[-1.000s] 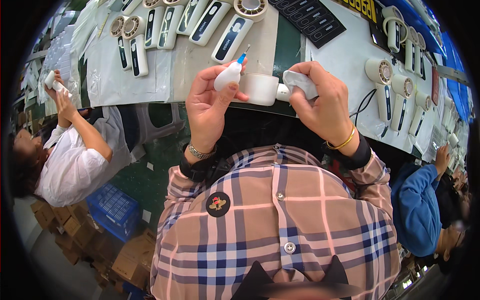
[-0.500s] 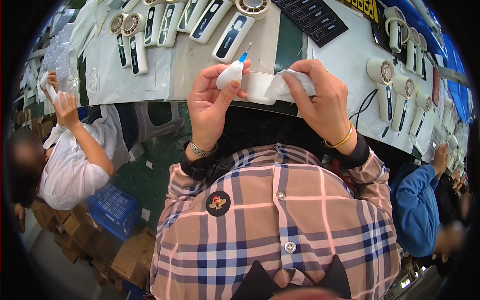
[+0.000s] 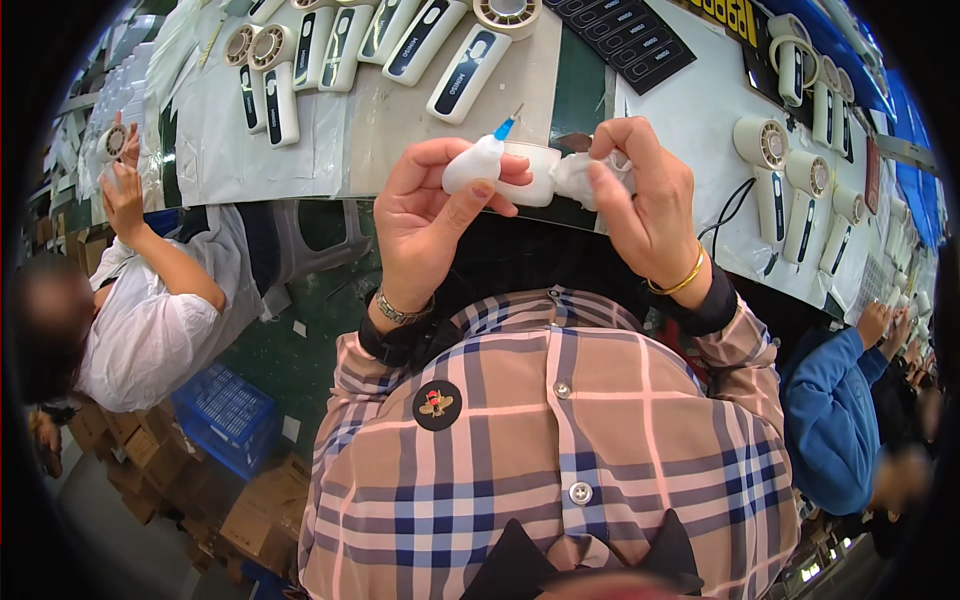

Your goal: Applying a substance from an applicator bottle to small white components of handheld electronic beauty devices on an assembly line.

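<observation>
My left hand (image 3: 420,215) is wrapped round a small white squeeze bottle (image 3: 473,168), its blue needle tip (image 3: 505,127) tilted up and to the right. Pinched in my right hand (image 3: 650,205) is a crumpled white cloth or tissue (image 3: 575,180), which I cannot tell apart. Between the two hands, at the table's near edge, sits a white round object (image 3: 536,178), partly hidden by my left fingers and the cloth. The nearest handheld fan (image 3: 467,75), white with a dark panel on its handle, lies just beyond the bottle.
More white handheld fans (image 3: 277,90) lie along the far left, and others (image 3: 772,180) on the right. A sheet of black labels (image 3: 625,45) lies at the back. A black cable (image 3: 730,210) curls at the right. Co-workers (image 3: 150,320) sit on both sides.
My left hand has shifted slightly right, bringing the bottle with it. The cloth is more bunched up in my right hand. At the left, the co-worker's hands now show a fan turned face-on.
</observation>
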Tool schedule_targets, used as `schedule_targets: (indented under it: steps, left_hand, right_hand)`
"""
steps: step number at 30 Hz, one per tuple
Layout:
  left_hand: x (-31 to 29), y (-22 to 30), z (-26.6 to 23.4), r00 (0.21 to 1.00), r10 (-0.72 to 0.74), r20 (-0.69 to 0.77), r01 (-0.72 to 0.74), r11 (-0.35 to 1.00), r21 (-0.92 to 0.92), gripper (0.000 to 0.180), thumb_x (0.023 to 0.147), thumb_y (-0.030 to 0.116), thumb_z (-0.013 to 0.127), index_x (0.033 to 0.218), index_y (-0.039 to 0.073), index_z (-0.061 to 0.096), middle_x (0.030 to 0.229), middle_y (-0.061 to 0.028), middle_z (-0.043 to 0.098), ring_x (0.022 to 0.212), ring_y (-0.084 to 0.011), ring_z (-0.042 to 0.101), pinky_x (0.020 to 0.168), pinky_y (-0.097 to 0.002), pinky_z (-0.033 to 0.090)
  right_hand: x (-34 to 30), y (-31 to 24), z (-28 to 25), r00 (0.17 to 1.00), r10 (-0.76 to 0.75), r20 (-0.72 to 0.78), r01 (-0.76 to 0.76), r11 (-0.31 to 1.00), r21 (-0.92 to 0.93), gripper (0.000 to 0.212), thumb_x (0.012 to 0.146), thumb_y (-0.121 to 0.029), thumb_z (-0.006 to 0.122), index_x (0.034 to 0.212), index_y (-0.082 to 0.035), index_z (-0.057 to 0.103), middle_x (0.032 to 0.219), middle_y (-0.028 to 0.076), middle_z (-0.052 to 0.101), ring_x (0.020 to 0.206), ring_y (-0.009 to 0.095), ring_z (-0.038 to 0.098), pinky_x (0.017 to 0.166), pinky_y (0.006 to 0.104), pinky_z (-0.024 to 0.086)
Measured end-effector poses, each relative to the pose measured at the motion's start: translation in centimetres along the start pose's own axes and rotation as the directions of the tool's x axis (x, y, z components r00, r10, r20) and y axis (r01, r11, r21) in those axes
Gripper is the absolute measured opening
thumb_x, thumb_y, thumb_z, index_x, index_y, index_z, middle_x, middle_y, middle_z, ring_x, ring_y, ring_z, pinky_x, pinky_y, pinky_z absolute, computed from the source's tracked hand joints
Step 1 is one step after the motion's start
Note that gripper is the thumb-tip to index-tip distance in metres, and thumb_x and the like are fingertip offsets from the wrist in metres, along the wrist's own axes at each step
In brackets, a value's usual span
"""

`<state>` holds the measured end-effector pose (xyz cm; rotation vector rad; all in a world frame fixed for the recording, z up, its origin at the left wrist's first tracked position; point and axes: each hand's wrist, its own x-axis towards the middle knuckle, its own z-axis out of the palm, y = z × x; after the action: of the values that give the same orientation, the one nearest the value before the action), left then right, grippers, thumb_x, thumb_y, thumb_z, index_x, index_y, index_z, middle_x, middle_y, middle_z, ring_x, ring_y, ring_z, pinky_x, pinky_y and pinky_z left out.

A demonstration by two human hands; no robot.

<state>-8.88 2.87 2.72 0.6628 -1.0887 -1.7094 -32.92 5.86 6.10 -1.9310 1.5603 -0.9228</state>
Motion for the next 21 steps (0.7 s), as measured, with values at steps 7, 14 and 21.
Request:
schedule_targets:
  steps: [7, 14, 21]
  left_hand:
    - [0.1, -1.1, -0.7, 0.994, 0.057, -0.096, -0.052, 0.997, 0.058, 0.028, 0.103, 0.006, 0.065, 0.127, -0.003, 0.055, 0.129, -0.0267, 0.068, 0.108, -0.0237, 0.072, 0.088, -0.0332, 0.06]
    - [0.4, -1.5, -0.5, 0.988, 0.042, -0.146, -0.032, 0.997, 0.068, 0.027, 0.103, 0.007, 0.065, 0.127, -0.002, 0.056, 0.136, -0.0267, 0.065, 0.115, -0.0224, 0.068, 0.087, -0.033, 0.06]
    - [0.2, -1.3, -0.7, 0.985, 0.009, -0.172, 0.006, 0.996, 0.086, 0.027, 0.105, 0.009, 0.063, 0.128, -0.001, 0.054, 0.138, -0.0277, 0.063, 0.115, -0.0205, 0.067, 0.088, -0.0323, 0.059]
  right_hand:
    - [0.5, 0.2, 1.4, 0.985, -0.054, -0.163, 0.044, 0.997, -0.064, 0.019, 0.088, -0.004, 0.076, 0.103, -0.001, 0.065, 0.085, 0.012, 0.07, 0.074, 0.027, 0.068, 0.07, 0.0339, 0.053]
    - [1.2, 0.9, 1.9, 0.962, -0.229, -0.146, 0.205, 0.965, -0.162, 0.014, 0.085, -0.002, 0.079, 0.097, -0.002, 0.072, 0.087, 0.01, 0.073, 0.076, 0.027, 0.069, 0.068, 0.0343, 0.054]
    - [1.5, 0.5, 1.8, 0.965, -0.235, -0.112, 0.217, 0.964, -0.156, 0.017, 0.082, 0.0, 0.079, 0.098, -0.003, 0.074, 0.086, 0.009, 0.073, 0.076, 0.026, 0.069, 0.068, 0.0337, 0.054]
